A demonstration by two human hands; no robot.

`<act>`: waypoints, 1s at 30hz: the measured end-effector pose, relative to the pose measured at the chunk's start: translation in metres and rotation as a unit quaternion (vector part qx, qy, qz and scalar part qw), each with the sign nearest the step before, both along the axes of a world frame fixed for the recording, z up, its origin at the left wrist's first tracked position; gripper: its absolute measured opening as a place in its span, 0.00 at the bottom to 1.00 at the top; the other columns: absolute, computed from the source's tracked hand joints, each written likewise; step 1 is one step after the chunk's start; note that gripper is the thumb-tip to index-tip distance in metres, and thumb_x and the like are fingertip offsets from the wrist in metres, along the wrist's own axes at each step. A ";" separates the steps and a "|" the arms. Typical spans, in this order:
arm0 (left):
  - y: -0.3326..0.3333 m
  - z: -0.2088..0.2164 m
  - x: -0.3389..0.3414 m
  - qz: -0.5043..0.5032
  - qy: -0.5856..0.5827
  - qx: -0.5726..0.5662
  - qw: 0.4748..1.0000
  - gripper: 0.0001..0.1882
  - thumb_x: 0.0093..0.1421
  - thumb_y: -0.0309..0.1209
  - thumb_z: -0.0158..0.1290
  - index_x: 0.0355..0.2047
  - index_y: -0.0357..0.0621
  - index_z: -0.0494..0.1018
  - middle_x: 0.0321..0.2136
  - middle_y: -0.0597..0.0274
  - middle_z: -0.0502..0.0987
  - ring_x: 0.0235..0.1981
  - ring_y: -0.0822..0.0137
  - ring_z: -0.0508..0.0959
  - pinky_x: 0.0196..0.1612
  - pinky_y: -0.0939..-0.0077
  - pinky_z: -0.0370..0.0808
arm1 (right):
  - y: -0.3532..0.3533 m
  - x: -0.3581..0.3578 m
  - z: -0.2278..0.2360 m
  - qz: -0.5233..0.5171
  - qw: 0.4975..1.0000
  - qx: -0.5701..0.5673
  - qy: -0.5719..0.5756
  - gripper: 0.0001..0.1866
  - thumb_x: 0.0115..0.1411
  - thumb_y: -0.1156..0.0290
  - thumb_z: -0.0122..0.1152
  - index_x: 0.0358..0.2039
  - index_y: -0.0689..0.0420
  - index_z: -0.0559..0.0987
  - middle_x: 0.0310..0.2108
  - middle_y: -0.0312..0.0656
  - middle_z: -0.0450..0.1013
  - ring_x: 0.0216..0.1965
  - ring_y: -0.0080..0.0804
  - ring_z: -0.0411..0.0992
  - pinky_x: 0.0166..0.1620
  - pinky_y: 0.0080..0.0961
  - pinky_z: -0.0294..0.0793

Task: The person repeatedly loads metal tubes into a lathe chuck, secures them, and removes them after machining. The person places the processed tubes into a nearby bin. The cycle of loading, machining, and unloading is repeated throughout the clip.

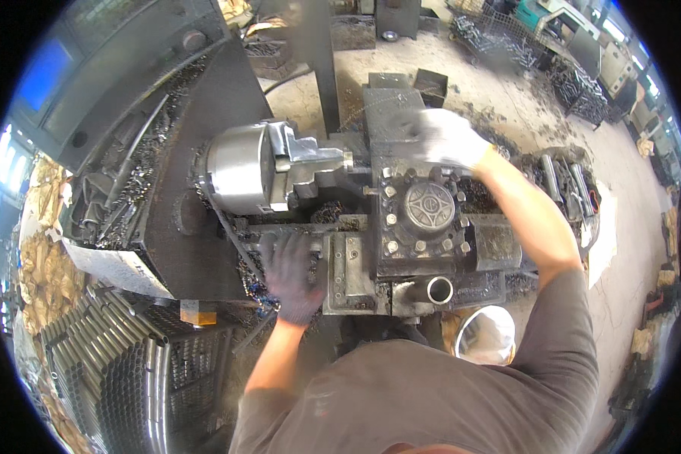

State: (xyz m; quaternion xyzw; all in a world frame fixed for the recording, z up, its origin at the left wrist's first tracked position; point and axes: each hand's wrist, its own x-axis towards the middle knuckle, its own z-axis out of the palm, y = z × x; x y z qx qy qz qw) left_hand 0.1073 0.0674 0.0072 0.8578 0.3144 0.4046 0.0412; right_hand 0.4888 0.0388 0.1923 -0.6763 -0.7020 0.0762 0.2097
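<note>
My left hand (pixel 289 278), in a dark glove, lies with fingers stretched out at the near side of a lathe, just left of its carriage (pixel 362 265). Nothing shows in its grip. A white glove covers my right hand (pixel 448 140), which is over the far side of the carriage. Its fingers are smeared by motion, so whether they hold anything is unclear. Between the hands sits a square tool post (pixel 429 208) with a round cap and several bolts. Left of it is the lathe chuck (pixel 238 170), its stepped jaws (pixel 306 155) facing the tool post.
Stacked metal tubes (pixel 113 356) fill a rack at the lower left. Metal shavings (pixel 132 178) heap in a tray behind the chuck. A white bucket (pixel 486 337) stands beside my body. Hand tools (pixel 567 185) lie at the right end; wire baskets of parts (pixel 499 45) are farther back.
</note>
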 end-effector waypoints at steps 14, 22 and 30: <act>0.119 0.060 0.156 -0.099 0.161 0.109 0.976 0.43 0.43 0.47 0.73 0.59 0.45 0.76 0.63 0.47 0.73 0.70 0.41 0.67 0.74 0.31 0.56 | 0.135 -0.013 -0.108 0.039 0.974 -0.220 -0.031 0.31 0.42 0.44 0.78 0.31 0.62 0.89 0.31 0.53 0.84 0.34 0.46 0.84 0.39 0.41 0.82; 0.111 0.062 0.160 0.004 0.206 0.101 0.973 0.40 0.46 0.51 0.72 0.59 0.52 0.76 0.62 0.44 0.73 0.69 0.38 0.67 0.74 0.28 0.54 | 0.137 -0.012 -0.103 0.142 0.953 -0.268 -0.002 0.27 0.48 0.48 0.77 0.32 0.63 0.88 0.26 0.51 0.82 0.30 0.35 0.80 0.37 0.37 0.78; 0.112 0.063 0.159 -0.035 0.184 0.090 0.978 0.41 0.44 0.44 0.72 0.61 0.55 0.75 0.61 0.45 0.74 0.68 0.39 0.68 0.76 0.27 0.50 | 0.129 0.008 -0.085 0.057 0.832 -0.481 0.272 0.17 0.56 0.61 0.78 0.39 0.62 0.90 0.33 0.39 0.84 0.38 0.27 0.80 0.45 0.30 0.77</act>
